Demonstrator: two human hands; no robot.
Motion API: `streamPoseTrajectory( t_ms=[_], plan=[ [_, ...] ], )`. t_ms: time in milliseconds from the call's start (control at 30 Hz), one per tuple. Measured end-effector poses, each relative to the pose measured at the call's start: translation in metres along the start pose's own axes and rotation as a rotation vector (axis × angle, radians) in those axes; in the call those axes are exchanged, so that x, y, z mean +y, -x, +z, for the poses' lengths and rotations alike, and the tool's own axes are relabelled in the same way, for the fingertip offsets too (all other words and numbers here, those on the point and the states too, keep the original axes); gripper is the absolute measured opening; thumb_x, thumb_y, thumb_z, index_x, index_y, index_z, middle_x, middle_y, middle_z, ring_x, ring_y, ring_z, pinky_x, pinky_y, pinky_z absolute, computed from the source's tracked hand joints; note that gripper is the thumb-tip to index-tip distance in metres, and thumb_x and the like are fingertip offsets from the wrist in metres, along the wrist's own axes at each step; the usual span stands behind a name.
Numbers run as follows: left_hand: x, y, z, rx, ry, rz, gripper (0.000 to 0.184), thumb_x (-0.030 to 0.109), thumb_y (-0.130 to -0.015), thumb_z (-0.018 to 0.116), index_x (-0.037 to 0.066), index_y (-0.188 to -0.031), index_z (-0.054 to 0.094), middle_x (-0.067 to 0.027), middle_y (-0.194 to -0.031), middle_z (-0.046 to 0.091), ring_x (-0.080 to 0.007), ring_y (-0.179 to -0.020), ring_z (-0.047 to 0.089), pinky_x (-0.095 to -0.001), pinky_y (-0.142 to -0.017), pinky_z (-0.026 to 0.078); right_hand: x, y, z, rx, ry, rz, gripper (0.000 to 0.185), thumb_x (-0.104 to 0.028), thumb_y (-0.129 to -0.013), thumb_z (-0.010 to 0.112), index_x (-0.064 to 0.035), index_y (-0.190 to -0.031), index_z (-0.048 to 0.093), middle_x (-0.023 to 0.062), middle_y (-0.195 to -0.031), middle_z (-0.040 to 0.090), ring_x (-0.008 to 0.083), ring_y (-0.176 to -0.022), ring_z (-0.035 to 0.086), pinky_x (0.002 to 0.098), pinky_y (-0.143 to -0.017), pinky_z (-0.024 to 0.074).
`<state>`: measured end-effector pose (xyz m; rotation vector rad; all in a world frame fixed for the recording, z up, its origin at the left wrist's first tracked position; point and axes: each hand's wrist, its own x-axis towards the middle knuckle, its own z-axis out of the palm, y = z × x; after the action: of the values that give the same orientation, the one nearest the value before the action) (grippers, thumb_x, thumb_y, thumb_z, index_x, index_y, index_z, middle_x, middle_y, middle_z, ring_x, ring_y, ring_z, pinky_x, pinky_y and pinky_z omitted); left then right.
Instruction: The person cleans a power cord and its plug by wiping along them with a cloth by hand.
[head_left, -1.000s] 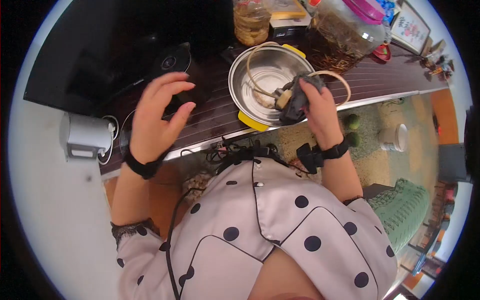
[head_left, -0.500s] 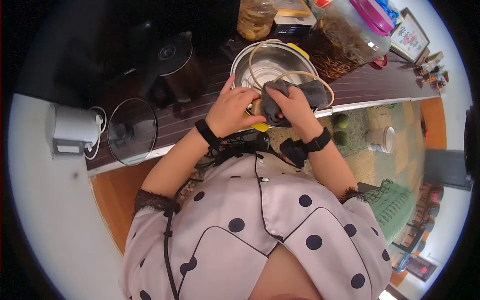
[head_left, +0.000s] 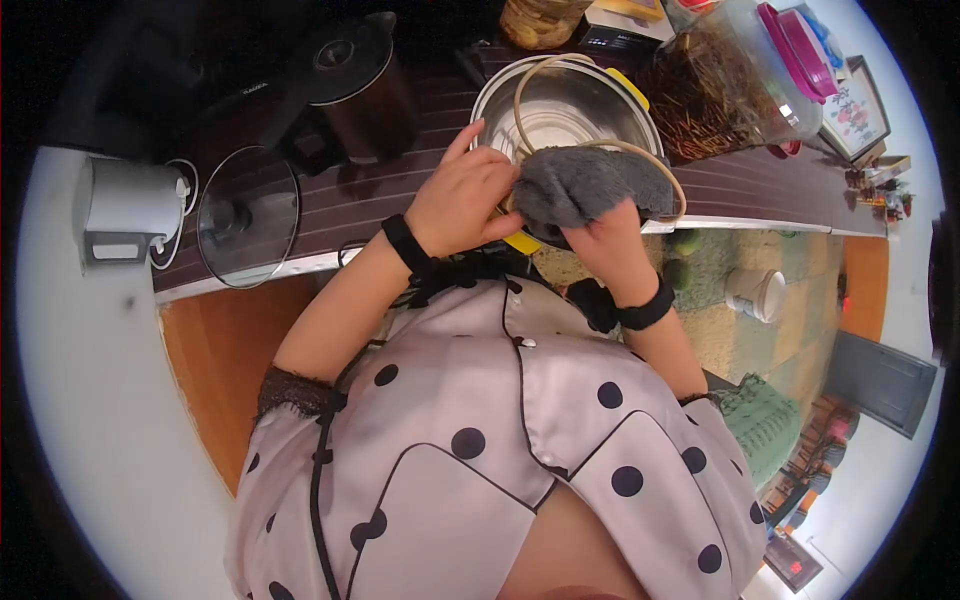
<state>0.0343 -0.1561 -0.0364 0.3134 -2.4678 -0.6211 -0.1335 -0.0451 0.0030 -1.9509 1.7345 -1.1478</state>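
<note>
A dark grey cloth (head_left: 580, 185) lies bunched over the near side of a steel pot (head_left: 560, 125) with yellow handles. My right hand (head_left: 615, 250) is closed on the cloth from below, some fingers covered by it. At the pot's left near rim, my left hand (head_left: 465, 200) is closed against the cloth's left edge; what its fingertips hold is hidden. A beige cord (head_left: 525, 100) loops over the pot and comes out at the right of the cloth.
Left of the pot stand a dark kettle (head_left: 365, 110), a glass lid (head_left: 250, 225) and a white appliance (head_left: 125, 210). Behind are a jar (head_left: 525, 25) and a large jar with a pink lid (head_left: 720, 90). A white bucket (head_left: 755, 293) is on the floor.
My left hand has come from the left to the pot and cloth. The cloth, crumpled in my right hand before, is now spread over the pot's near side. The view has shifted.
</note>
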Motion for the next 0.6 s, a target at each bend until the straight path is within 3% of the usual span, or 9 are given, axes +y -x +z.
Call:
streamPoseTrajectory(
  t_ms=[33,267,333,433,600],
  plan=[
    [0.0,0.0,0.0,-0.028,-0.017,0.008,0.038,0.023,-0.063,0.068,0.001,-0.093,0.058,-0.0116,-0.087,0.059,-0.0265,-0.091,0.055,-0.0509,-0.106,0.023,0.003,-0.002,0.004,-0.031,0.031,-0.034,0.03,-0.005,-0.074,0.06,-0.0036,-0.104,0.061,0.0143,-0.1,0.061,0.0326,-0.094,0.058,0.0365,-0.084,0.0437],
    [0.009,0.0,-0.001,0.01,-0.037,-0.06,0.047,0.034,-0.063,0.071,-0.002,-0.091,0.057,-0.0137,-0.088,0.058,-0.0282,-0.092,0.055,-0.0504,-0.107,0.021,0.012,-0.009,0.021,0.002,0.166,-0.031,0.029,-0.008,-0.074,0.06,-0.0034,-0.103,0.061,0.0166,-0.099,0.061,0.0362,-0.093,0.057,0.0383,-0.082,0.0449],
    [0.008,0.0,0.0,0.003,-0.009,-0.071,0.044,0.031,-0.066,0.071,-0.001,-0.095,0.057,-0.0133,-0.089,0.058,-0.028,-0.092,0.055,-0.0502,-0.107,0.02,0.013,-0.009,0.024,0.14,0.182,0.043,0.034,-0.008,-0.069,0.059,-0.0029,-0.103,0.06,0.0203,-0.094,0.06,0.0396,-0.088,0.057,0.043,-0.075,0.0459],
    [0.004,0.002,0.002,0.031,0.072,-0.101,0.04,0.024,-0.069,0.07,0.001,-0.098,0.056,-0.0131,-0.089,0.058,-0.0279,-0.093,0.055,-0.0502,-0.108,0.02,0.017,-0.007,0.021,0.103,0.134,0.211,0.031,-0.008,-0.071,0.059,-0.0024,-0.102,0.06,0.0215,-0.096,0.06,0.0395,-0.087,0.057,0.042,-0.075,0.0462],
    [0.006,0.004,0.005,0.086,0.059,-0.099,0.038,0.016,-0.07,0.067,0.001,-0.102,0.054,-0.0134,-0.091,0.057,-0.0288,-0.095,0.054,-0.05,-0.108,0.02,0.008,-0.004,0.022,0.187,-0.017,0.128,0.028,-0.008,-0.073,0.059,-0.0029,-0.1,0.062,0.0198,-0.095,0.062,0.0377,-0.087,0.059,0.0388,-0.076,0.047]
  ],
)
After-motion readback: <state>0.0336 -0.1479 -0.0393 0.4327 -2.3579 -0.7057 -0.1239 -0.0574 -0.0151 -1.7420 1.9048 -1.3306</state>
